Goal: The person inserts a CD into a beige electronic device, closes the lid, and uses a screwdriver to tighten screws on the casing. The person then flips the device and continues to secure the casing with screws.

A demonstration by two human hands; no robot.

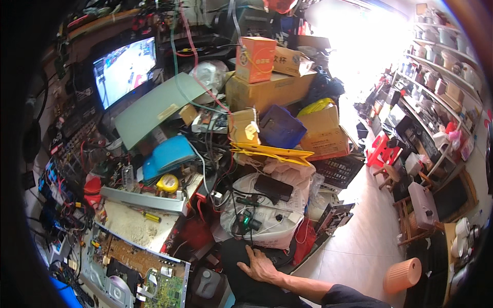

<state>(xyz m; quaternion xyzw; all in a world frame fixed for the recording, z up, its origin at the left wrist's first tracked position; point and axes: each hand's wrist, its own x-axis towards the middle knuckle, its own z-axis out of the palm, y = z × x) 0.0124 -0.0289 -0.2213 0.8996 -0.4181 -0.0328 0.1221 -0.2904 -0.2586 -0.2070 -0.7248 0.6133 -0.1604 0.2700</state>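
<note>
Cluttered repair surface (134,224) beside a tiled floor (359,226)

I see an opened circuit-board chassis (136,272) on the surface; behind it lies a yellow-handled screwdriver (146,215), farther behind a yellow tape measure (168,183). Well right of the chassis, a pink bin (402,275) lies on the floor.

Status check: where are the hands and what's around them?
Right hand flat on a dark knee. Left hand unseen. Open circuit-board chassis at left, white bag ahead.

We see only one of the hands (262,268), its forearm cut by the lower edge; the other is out of view. The open circuit-board chassis (136,274) runs off the bottom edge. Shelf items (436,61) at right are too small to identify. The doorway (359,46) is blown out white.
</note>
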